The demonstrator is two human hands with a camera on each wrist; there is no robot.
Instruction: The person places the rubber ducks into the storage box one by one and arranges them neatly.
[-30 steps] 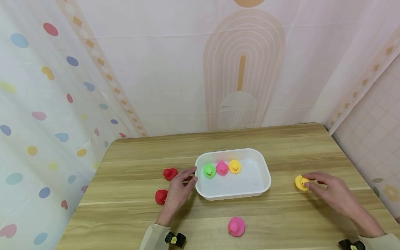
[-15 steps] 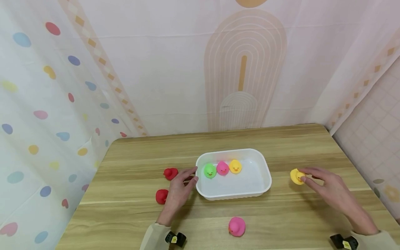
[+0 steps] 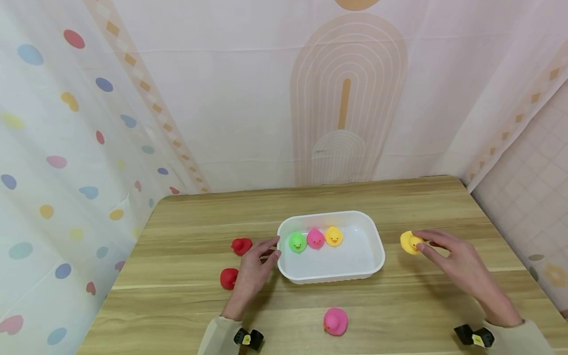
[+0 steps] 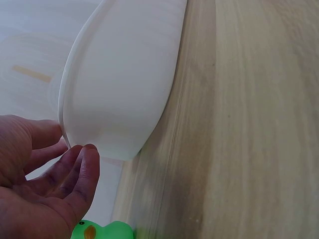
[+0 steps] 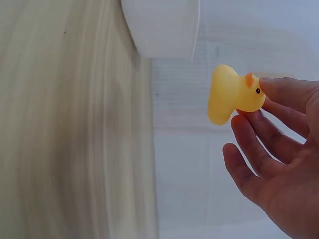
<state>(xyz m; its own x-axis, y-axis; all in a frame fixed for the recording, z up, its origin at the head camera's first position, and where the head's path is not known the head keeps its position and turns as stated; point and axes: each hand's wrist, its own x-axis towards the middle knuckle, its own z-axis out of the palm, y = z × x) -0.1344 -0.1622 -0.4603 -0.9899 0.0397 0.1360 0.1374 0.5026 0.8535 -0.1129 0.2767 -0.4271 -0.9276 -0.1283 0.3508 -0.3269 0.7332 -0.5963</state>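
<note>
My right hand [image 3: 457, 256] pinches a yellow rubber duck [image 3: 409, 243] by its head, raised over the table to the right of a white plastic tub [image 3: 346, 266]. In the right wrist view that duck [image 5: 224, 94] lies tipped between thumb and fingers, its orange beak showing. My left hand [image 3: 257, 268] touches the tub's left end with its fingertips, right at the rim. Inside the tub, a green duck [image 3: 298, 242], a pink duck [image 3: 315, 239] and another yellow duck [image 3: 334, 236] sit in a row along the back.
Left of my left hand are two red ducks [image 3: 241, 246], the nearer partly covered. A pink duck [image 3: 335, 321] stands in front of the tub. Another green duck [image 4: 112, 230] shows low in the left wrist view. A patterned curtain [image 3: 248, 123] hangs behind the wooden table [image 3: 199, 217].
My right hand has lifted the yellow duck from the table and carried it left toward the tub. My left hand and the other ducks stay where they were.
</note>
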